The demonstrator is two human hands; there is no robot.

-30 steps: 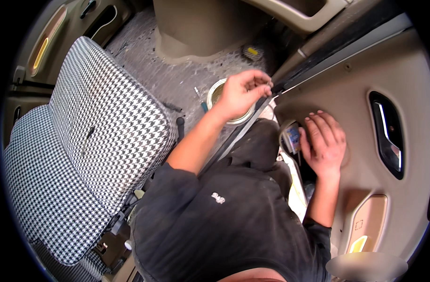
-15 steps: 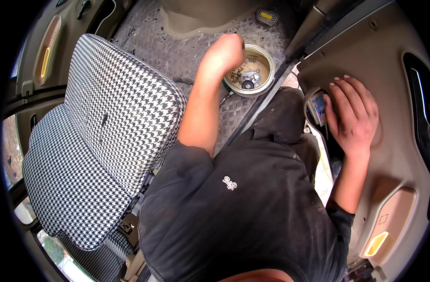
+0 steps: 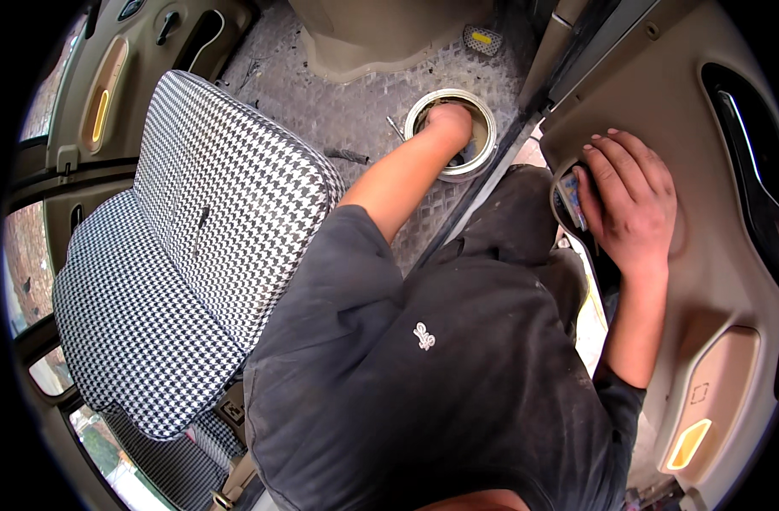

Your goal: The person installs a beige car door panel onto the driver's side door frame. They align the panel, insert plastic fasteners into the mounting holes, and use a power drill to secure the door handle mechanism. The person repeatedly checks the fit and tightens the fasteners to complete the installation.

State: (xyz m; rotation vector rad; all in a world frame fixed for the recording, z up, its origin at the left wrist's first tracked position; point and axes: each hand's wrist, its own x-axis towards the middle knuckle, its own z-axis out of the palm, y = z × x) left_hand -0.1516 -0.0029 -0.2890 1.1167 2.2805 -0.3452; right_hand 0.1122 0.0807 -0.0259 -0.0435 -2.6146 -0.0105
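My left hand [image 3: 450,126] reaches down into a round tin bucket [image 3: 410,109] on the cab floor. Its fingers are hidden inside, so what they hold, if anything, does not show. Some dark small items lie in the bucket beneath the hand, mostly covered by it. My right hand [image 3: 630,194] lies on the beige door panel [image 3: 698,255], fingers stretched out and slightly apart. Its thumb is beside a round-edged door pocket, where a colourful packet or bundle of papers [image 3: 570,201] is tucked in.
A black-and-white houndstooth seat [image 3: 236,187] takes up the left side. On the metal tread-plate floor [image 3: 364,111] lie a short dark hose-like piece [image 3: 347,156] and a thin metal rod [image 3: 395,129] by the bucket. A pedal-like pad [image 3: 483,40] sits farther off. The door sill runs right of the bucket.
My left hand has gone from above the bucket's left rim down into its opening. My right hand keeps its place on the door panel. The whole view has shifted slightly.
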